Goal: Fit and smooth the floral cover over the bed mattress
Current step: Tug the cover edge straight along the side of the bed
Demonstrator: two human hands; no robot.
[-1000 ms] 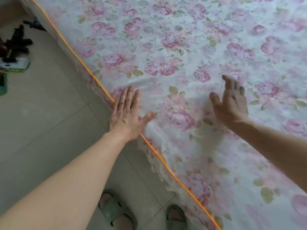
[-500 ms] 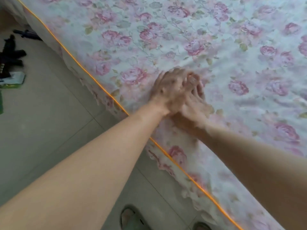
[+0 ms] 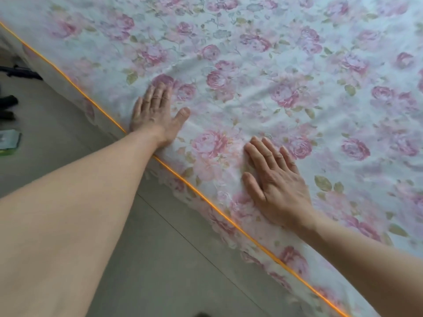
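Head view: floral cover [image 3: 263, 65] fitted over mattress, faint creases left; left hand [image 3: 153, 113] and right hand [image 3: 275, 181] flat, fingers straight, pressing it

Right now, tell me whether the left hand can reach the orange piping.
Likely yes: the left hand lies flat on the floral cover beside the orange piping, nothing between them.

You see a white cover [image 3: 286, 72] printed with pink roses and green leaves, orange piping [image 3: 183, 179] edging it, above a grey floor [image 3: 171, 259].
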